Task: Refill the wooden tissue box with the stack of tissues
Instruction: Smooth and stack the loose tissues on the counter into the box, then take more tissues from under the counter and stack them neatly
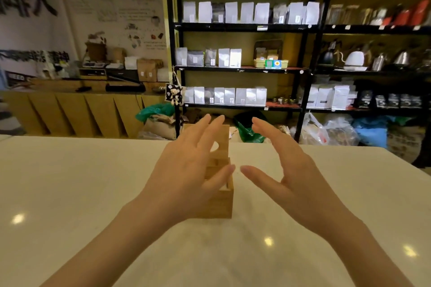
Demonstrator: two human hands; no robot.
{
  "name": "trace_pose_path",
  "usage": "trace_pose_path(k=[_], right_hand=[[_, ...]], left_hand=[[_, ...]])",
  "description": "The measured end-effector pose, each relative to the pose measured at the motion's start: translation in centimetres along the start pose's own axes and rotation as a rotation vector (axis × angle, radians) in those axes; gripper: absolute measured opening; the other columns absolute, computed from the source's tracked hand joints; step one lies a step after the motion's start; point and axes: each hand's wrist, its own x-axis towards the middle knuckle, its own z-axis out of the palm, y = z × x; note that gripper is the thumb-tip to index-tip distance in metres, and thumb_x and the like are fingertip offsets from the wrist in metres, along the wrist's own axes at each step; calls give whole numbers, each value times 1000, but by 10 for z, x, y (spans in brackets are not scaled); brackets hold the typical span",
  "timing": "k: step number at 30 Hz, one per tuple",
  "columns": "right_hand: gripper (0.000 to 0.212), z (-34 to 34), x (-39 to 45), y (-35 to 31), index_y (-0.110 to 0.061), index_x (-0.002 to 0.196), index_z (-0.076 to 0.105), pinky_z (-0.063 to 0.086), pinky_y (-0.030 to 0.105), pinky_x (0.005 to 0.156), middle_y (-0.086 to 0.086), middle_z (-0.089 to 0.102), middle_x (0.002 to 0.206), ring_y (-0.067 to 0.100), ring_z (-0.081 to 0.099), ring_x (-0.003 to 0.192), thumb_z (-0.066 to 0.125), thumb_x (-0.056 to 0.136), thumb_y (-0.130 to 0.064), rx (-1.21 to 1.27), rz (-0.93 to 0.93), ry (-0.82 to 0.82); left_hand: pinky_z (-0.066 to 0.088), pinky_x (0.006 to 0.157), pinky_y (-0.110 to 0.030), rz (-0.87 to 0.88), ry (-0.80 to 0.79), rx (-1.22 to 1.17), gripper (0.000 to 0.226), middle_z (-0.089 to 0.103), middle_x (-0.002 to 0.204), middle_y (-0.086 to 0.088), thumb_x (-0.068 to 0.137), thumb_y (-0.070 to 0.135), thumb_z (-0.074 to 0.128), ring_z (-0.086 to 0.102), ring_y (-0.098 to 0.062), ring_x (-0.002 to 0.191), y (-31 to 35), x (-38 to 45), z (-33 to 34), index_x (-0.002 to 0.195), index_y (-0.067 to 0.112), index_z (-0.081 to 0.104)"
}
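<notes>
On the table (93, 182), the tissue box (220, 202) sits behind the left hand (186, 170).

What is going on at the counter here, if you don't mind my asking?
A person has both hands spread over a wooden tissue box on a pale counter. The box's lid stands up. The left hand is in front of the box, and the right hand is beside it, holding nothing.

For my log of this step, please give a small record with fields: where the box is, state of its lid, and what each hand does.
box: wooden tissue box on white table, partly behind left hand
lid: wooden lid stands raised at the far side, box open
left hand: open, over the box
right hand: open, beside the box, holds nothing
tissues: white just visible inside
</notes>
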Motion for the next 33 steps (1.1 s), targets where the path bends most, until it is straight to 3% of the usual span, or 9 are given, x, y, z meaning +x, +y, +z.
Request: trace_pose_path(k=[3,6,11,15,19,23,28,31,33], right_hand=[[64,1,-24,-8,-39,136,20,20,4,103,-28,29,133,-7,27,126,54,83,-48,-63,-36,146],[66,7,-50,-13,-19,138,30,29,26,107,-11,36,137,9,31,129,53,82,-45,-185,-49,290],[65,28,-104,-27,-20,140,20,31,38,106,-9,24,143,13,21,134,41,85,-47,-236,44,351],[63,46,-161,-39,-20,141,16,23,30,108,-5,24,145,15,21,133,29,89,-55,-303,108,349],[59,63,-219,-47,-18,139,24,22,25,109,-1,31,142,12,26,130,35,91,-51,-254,139,378],[55,85,-276,-46,-7,132,35,27,29,110,5,36,139,17,33,129,46,89,-40,-259,131,321],[57,107,-332,-47,-11,135,33,27,21,107,8,52,130,14,43,120,53,84,-28,-226,263,104],[74,115,-349,-41,-34,141,7,36,22,99,5,56,127,14,52,114,54,84,-26,-128,432,-131],[81,122,-354,-30,-40,139,-7,42,27,94,4,58,125,16,56,109,52,85,-31,-147,490,-272]], left_hand=[[14,110,-31,50,97,-17,72,-2,148,19,80,60,39,9,-8,139,10,-18,-2,130,49,-11],[19,109,-35,122,152,1,76,6,151,9,81,56,45,14,-13,139,17,-40,-1,140,37,2],[19,112,-38,113,159,-14,75,11,152,1,83,50,45,10,-13,140,32,-97,15,143,22,12],[21,112,-41,108,99,-32,76,13,153,-6,82,47,47,12,-17,140,43,-154,36,143,20,11],[16,112,-37,157,28,-108,78,9,152,-2,81,45,49,11,-14,139,53,-205,50,143,22,7],[20,110,-27,254,-102,-215,80,18,149,-5,79,42,54,23,-14,135,59,-263,69,143,20,11],[43,100,-36,318,-395,-224,72,44,140,-2,78,41,56,38,-14,130,60,-324,99,139,20,24],[18,112,-28,185,-619,-201,79,30,149,3,82,50,45,24,-10,136,59,-337,115,137,41,-11],[-2,109,-21,134,-679,-206,77,18,153,3,84,54,38,13,-9,139,53,-346,132,134,40,-20]])
